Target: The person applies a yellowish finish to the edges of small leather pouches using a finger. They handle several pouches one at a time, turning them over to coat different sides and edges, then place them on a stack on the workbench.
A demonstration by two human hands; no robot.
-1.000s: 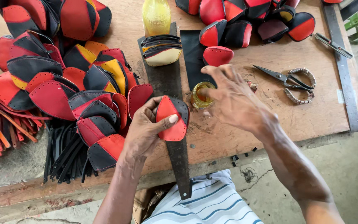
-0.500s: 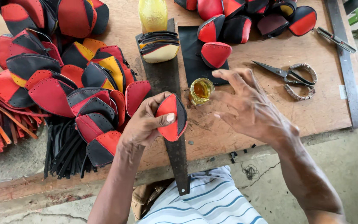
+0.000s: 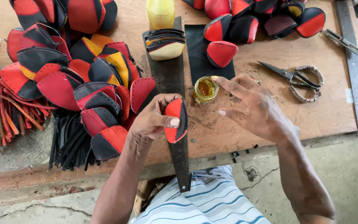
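1. Left hand [image 3: 154, 120] stays clenched on the red-and-black leather piece [image 3: 175, 120], held above the worktop [image 3: 270, 116].
2. Right hand [image 3: 251, 105], grip released, has drawn back; its forefinger now touches the glue jar [image 3: 206, 89].

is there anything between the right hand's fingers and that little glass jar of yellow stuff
Nothing visible. The right hand hovers beside the small glass jar, a fingertip reaching its open rim, with no lid on top. The left hand holds a red and black piece off to the side.
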